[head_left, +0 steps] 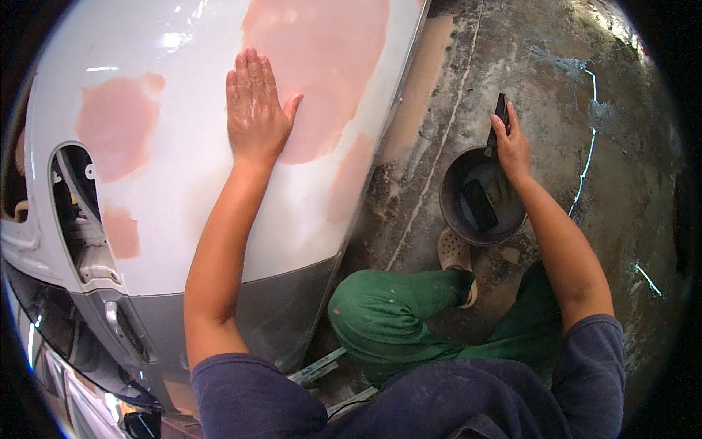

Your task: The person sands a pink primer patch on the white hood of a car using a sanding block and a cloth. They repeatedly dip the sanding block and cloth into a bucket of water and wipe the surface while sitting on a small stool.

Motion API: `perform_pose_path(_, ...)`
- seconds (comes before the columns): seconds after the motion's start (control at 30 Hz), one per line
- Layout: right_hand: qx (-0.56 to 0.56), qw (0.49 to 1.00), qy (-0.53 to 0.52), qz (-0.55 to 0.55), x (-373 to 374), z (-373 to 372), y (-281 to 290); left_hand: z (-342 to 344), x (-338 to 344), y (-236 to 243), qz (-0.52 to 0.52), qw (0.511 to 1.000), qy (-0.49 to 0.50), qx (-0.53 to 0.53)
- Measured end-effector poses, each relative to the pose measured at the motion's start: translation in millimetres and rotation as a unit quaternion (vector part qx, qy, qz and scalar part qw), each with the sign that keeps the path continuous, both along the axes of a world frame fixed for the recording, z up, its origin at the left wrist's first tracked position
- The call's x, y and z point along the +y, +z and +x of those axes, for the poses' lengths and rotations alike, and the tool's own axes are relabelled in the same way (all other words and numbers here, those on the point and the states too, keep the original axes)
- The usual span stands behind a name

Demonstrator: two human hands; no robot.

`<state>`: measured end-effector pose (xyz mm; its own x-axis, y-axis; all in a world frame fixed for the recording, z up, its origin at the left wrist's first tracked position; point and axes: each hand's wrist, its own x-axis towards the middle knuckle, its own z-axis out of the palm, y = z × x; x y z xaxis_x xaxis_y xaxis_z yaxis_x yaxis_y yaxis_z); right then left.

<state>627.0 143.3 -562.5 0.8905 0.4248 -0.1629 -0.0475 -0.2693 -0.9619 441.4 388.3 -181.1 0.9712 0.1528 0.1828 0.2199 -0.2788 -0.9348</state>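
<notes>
I'm resting my open left hand [257,121] on the white panel [194,201]; well apart, my right hand [515,151] is clasping the black block [501,109] over the bucket's [451,201] rim. It's looking light, stiff, probably slippery; the long sides are offering the best hold.

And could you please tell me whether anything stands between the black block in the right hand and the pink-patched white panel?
Nothing visible does: only wet-looking floor lies between the black block in the right hand and the white panel. The left hand rests flat on the panel.
</notes>
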Motion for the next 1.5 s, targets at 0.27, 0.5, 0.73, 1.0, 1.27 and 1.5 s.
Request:
perform_pose_path(0.27,0.001,1.000,0.002,-0.007,0,0,1,-48,-14,-43,-0.083,0.994,0.026,0.067)
perform_pose_path(0.5,-0.025,0.999,-0.018,0.035,3,0,-6,-84,-20,-59,-0.088,0.985,0.058,0.138)
perform_pose_path(0.73,-0.025,1.000,-0.014,0.004,5,1,-7,-138,-34,-65,-0.107,0.976,0.080,0.174)
perform_pose_path(1.0,-0.005,1.000,-0.015,-0.007,4,1,-4,-72,-8,-51,-0.099,0.986,-0.007,0.131)
perform_pose_path(1.27,-0.035,0.999,-0.022,0.011,5,4,-18,57,28,-21,-0.022,0.993,-0.061,0.101)
perform_pose_path(1.5,-0.024,0.999,-0.024,-0.005,5,1,-8,-16,2,-27,-0.057,0.988,-0.022,0.139)
